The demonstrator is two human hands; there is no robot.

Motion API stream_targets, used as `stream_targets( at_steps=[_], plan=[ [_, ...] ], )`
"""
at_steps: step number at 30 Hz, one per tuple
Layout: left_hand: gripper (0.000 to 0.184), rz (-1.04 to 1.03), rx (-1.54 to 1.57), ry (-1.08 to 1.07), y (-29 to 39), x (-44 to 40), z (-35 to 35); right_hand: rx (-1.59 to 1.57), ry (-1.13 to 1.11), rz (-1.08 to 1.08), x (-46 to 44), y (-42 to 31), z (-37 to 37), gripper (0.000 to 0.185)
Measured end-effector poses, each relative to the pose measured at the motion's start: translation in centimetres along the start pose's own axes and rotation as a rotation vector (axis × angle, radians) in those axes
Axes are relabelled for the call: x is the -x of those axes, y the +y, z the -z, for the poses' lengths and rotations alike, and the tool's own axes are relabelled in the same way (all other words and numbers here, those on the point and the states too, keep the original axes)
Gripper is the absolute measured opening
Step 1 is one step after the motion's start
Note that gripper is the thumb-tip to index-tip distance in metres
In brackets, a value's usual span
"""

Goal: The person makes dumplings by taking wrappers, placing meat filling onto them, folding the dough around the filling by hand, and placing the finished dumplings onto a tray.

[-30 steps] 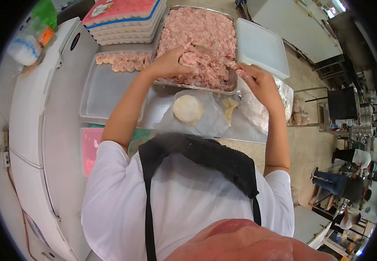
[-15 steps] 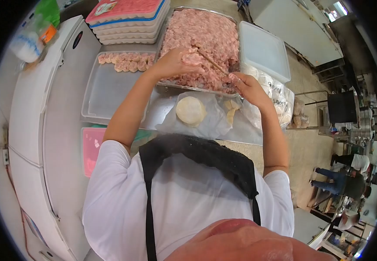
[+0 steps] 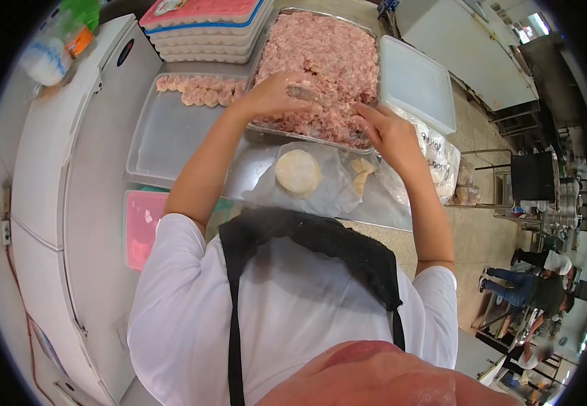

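Observation:
A deep metal tray [image 3: 253,74] holds a mound of pink ground meat [image 3: 327,47]. Over its near left part, my left hand [image 3: 276,95] is cupped, fingers curled round what looks like a dumpling wrapper with meat on it, mostly hidden. At the near right of the meat, my right hand [image 3: 391,132] is closed, fingertips down at the meat; the thin wooden stick it held is now barely visible. Below the tray, a stack of round pale wrappers [image 3: 298,172] lies on thin paper [image 3: 337,183], with wrapper scraps [image 3: 361,177] beside it.
A shallow plastic tray [image 3: 171,145] at left carries filled dumplings [image 3: 205,91] along its far end. Behind it rise stacked lidded trays [image 3: 205,40]. On the right are a translucent lid [image 3: 418,84] and bagged wrappers [image 3: 442,159]. Other people [image 3: 530,284] stand far right.
My right hand has turned over and lowered its fingertips to the meat, so the stick no longer shows across the tray. My left hand has stayed cupped over the meat.

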State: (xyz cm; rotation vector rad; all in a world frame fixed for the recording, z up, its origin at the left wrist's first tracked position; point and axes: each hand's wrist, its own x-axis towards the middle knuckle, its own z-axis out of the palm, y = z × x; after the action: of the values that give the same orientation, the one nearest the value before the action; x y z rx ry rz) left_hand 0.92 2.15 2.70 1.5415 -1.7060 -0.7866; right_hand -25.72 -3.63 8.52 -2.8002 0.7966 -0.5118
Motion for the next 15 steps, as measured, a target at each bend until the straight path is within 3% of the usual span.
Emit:
stream_targets(
  at_steps=[2,5,8,11,15],
  plan=[
    [0.07,0.04,0.033,-0.042,1.6,0.6,0.9,-0.103,0.028,-0.045,0.0,0.4,0.7,0.023],
    [0.07,-0.093,0.139,0.061,1.1,1.5,1.1,-0.264,0.023,-0.105,-0.5,0.3,1.7,0.027],
    [0.065,0.114,0.233,0.005,-0.4,1.4,1.3,-0.155,-0.078,-0.005,-1.1,-1.1,-0.7,0.029],
    [0.052,-0.036,0.024,0.254,-1.5,3.0,2.2,-0.358,-0.014,-0.028,-1.1,0.4,-4.0,0.029],
    [0.051,-0.024,0.067,0.276,-5.4,6.9,5.9,-0.431,0.103,-0.17,-0.4,3.1,-6.1,0.033]
  ],
)
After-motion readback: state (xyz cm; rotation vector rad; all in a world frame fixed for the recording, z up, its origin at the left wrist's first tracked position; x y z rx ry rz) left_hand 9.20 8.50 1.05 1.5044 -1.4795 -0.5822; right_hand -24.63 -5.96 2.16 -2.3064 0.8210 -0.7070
